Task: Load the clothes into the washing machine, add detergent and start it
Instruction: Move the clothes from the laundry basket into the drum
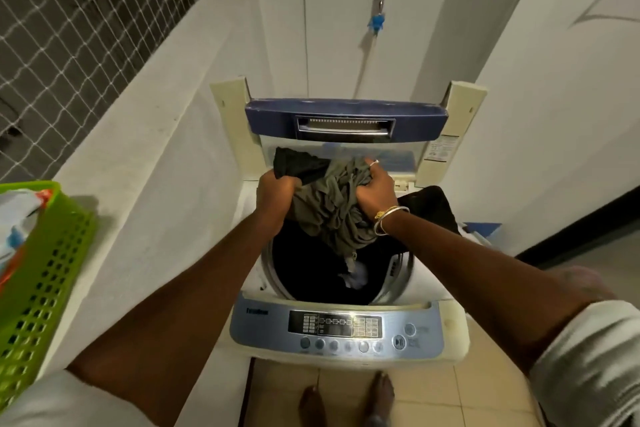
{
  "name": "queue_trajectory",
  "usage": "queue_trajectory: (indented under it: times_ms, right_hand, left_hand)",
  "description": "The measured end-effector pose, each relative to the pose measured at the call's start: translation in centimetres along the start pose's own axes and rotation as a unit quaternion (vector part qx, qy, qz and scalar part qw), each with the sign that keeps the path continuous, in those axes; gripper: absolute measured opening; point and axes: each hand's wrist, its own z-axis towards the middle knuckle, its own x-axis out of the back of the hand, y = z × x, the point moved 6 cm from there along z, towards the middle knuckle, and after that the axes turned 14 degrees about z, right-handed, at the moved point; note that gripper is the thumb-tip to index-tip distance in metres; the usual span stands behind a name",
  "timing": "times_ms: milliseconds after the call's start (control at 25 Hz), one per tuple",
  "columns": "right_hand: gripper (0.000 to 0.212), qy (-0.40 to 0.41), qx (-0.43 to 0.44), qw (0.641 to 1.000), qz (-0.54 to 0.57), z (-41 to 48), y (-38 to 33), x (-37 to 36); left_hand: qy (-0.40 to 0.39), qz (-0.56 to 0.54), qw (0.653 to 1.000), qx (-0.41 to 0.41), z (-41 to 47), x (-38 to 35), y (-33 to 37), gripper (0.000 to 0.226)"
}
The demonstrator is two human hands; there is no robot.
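Note:
A top-loading washing machine (446, 333) stands in front of me with its blue lid (346, 118) raised at the back. Both hands hold a bundle of clothes (332, 208), grey-green and black, above the open drum (311, 270). My left hand (277, 194) grips the black part at the bundle's left. My right hand (375, 187) clutches the grey-green cloth on the right. Part of the cloth hangs down into the dark drum, where a pale item lies. A black garment (433, 208) drapes over the machine's right rim.
A green plastic basket (45, 274) with coloured packets sits on the white ledge at left. The control panel (336, 326) with buttons faces me. A tap (379, 0) with a blue fitting is on the wall behind. My bare feet stand on the tiled floor.

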Motion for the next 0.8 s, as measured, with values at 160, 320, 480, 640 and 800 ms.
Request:
queue_trajectory:
  times_ms: [160, 320, 480, 640, 800]
  right_hand:
    - [0.009, -0.037, -0.041, 0.997, -0.045, -0.7, 5.2, 0.6]
    - [0.008, -0.057, -0.071, 0.987, -0.129, -1.5, 8.7, 0.8]
    - [0.016, -0.077, -0.071, 0.984, -0.144, -2.0, 10.0, 0.7]
    - [0.033, -0.052, -0.034, 0.994, -0.084, -1.5, 8.3, 0.3]
    - [0.023, 0.028, -0.085, 0.991, 0.098, -0.8, 7.1, -1.4]
  left_hand:
    - [-0.035, 0.046, 0.998, 0.006, 1.0, -2.8, -3.7, 0.032]
    - [-0.119, 0.073, 0.990, 0.020, 2.1, -5.1, -7.6, 0.052]
    - [-0.132, 0.150, 0.977, 0.071, 2.8, -5.9, -10.1, 0.048]
    - [-0.258, 0.084, 0.960, 0.074, 1.4, -7.6, -10.3, 0.048]
    - [-0.328, 0.007, 0.945, -0.022, -0.2, -9.3, -9.0, 0.066]
